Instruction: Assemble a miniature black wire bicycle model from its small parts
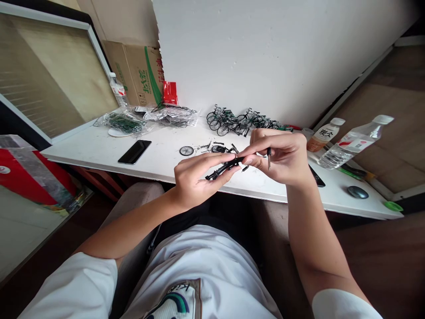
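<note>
My left hand (202, 177) is closed, pinching a black model bicycle part (219, 172) between thumb and fingers, above the table's front edge. From the right, my right hand (282, 155) pinches the other end of that part with thumb and forefinger. A small screwdriver (269, 160) is tucked in the curled fingers of this hand, its metal tip pointing down. Just beyond the hands lie a spoked toy wheel (186, 151) and several small loose parts (217, 148). My fingers partly hide the held piece.
Several assembled miniature bicycles (232, 122) stand along the wall. Plastic-bagged parts (124, 122) and a phone (134, 152) lie on the left of the white table (159, 153). At right are a water bottle (357, 141), a drink bottle (327, 134) and a mouse (357, 192).
</note>
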Available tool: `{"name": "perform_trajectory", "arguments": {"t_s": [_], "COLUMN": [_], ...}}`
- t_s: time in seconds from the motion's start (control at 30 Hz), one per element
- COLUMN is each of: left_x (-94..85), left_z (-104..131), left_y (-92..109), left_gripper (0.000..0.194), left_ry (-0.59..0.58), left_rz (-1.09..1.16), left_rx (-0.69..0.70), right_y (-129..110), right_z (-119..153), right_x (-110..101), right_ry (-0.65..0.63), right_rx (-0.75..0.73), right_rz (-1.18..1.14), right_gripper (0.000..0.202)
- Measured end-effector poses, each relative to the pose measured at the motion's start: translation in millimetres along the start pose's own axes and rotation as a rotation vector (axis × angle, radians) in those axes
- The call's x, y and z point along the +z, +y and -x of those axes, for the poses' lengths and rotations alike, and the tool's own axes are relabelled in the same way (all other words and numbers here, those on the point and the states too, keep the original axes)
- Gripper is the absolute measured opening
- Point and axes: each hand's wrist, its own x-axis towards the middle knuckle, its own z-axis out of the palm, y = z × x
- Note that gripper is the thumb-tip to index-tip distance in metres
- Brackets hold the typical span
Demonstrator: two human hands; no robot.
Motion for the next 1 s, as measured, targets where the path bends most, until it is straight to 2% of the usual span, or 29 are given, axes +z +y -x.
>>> {"name": "perform_trajectory", "arguments": {"t_s": [0.43,0.77,1.0], "left_x": [-0.1,-1.8,-1.6], "left_z": [0.5,5.6,4.9], "left_y": [-0.1,-1.7,-1.1], "left_gripper": [0.03,0.029,0.031], "left_ry": [-0.013,-0.064,-0.03], "left_rz": [0.032,0.033,0.037], "left_rx": [0.002,-0.093,-0.039], "right_y": [-0.3,0.6,-0.2], "right_z": [-0.1,0.1,-0.3], "right_x": [1.3,1.5,1.3], "right_ry": [-0.017,-0.013,-0.026], "right_rx": [0.013,0.014,0.005], "right_rz": [-0.005,-0.006,-0.01], "right_gripper": [0.035,0.035,0.04]}}
